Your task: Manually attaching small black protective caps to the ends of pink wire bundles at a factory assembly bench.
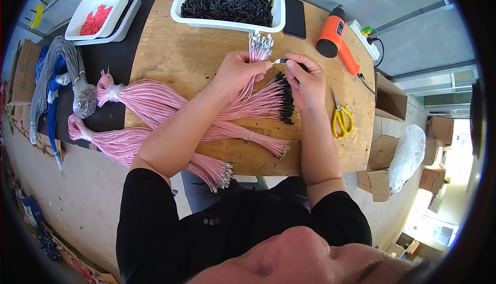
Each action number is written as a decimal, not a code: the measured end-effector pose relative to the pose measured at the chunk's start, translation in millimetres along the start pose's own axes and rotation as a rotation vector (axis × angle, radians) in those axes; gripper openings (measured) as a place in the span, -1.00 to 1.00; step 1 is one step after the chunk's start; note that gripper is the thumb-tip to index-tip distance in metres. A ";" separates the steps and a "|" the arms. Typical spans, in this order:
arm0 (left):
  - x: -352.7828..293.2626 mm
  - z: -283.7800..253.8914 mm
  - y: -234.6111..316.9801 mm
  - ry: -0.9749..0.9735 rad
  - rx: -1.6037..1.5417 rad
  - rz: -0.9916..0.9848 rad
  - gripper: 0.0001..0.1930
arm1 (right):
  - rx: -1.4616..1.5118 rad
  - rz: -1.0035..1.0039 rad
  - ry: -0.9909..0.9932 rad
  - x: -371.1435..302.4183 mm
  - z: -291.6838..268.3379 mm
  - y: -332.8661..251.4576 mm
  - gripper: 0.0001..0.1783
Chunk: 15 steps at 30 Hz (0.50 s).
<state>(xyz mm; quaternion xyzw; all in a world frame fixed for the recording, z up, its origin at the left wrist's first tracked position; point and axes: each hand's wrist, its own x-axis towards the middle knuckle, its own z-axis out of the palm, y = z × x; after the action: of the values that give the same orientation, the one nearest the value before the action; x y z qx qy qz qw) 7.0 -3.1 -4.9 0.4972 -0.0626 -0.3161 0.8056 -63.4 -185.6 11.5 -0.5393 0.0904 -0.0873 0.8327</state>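
Note:
My left hand is closed around a bunch of pink wires, whose bare metal terminals stick up above the fingers. Between its thumb and forefinger one wire end points right. My right hand pinches short black tubes; the tip of one black tube meets that wire's metal terminal. I cannot tell how far the tube sits over it. Below the hands, more pink wires fan out to the right, their ends covered with black sleeves.
A white tub of black tubes stands at the table's far side, beside a dark phone. To the right are an orange heat gun, a power strip and yellow-handled scissors. Tied pink wire bundles lie left.

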 end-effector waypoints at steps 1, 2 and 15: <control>0.2 0.2 0.2 -0.007 0.006 -0.009 -0.89 | 0.017 -0.025 -0.007 0.3 -1.4 1.0 -0.79; 0.1 0.5 0.2 -0.007 0.006 -0.008 -0.89 | 0.016 -0.025 -0.007 0.6 -2.3 1.4 -0.79; -3.3 1.6 1.7 -0.042 0.056 0.030 -0.88 | -0.037 -0.019 0.020 0.1 0.2 -1.0 -0.85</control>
<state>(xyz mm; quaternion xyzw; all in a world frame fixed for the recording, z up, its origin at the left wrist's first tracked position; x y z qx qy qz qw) 4.4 -1.9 -1.9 0.5117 -0.0958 -0.3125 0.7946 -63.3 -185.8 12.5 -0.5547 0.0951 -0.0989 0.8206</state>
